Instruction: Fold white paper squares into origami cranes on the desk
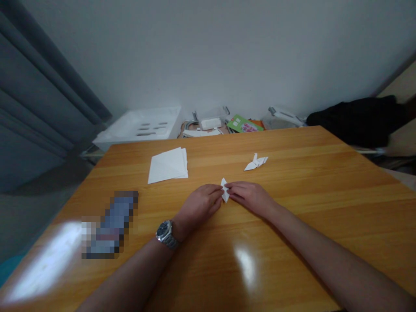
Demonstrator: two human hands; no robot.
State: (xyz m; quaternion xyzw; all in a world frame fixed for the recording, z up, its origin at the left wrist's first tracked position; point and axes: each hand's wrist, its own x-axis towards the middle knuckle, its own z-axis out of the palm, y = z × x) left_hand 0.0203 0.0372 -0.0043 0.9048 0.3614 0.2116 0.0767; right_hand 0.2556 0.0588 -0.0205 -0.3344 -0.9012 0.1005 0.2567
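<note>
Between my two hands, low over the wooden table, is a small folded piece of white paper (225, 190), narrow and pointed at its top and bottom ends. My left hand (204, 202), with a metal wristwatch (165, 233) on its wrist, pinches the paper's left edge. From the other side, the fingertips of my right hand (248, 196) press together on its right edge. Parts of the paper are hidden under my fingers. A folded white paper bird (256, 162) lies beyond my right hand. Farther left rests a stack of white paper sheets (168, 165).
A pixelated, phone-like object (112, 225) lies on the left of the wooden table (292, 173). Behind the far edge stand a white plastic tray (143, 125), a green booklet (243, 124) and clear containers. Black cloth (357, 121) is heaped at the right.
</note>
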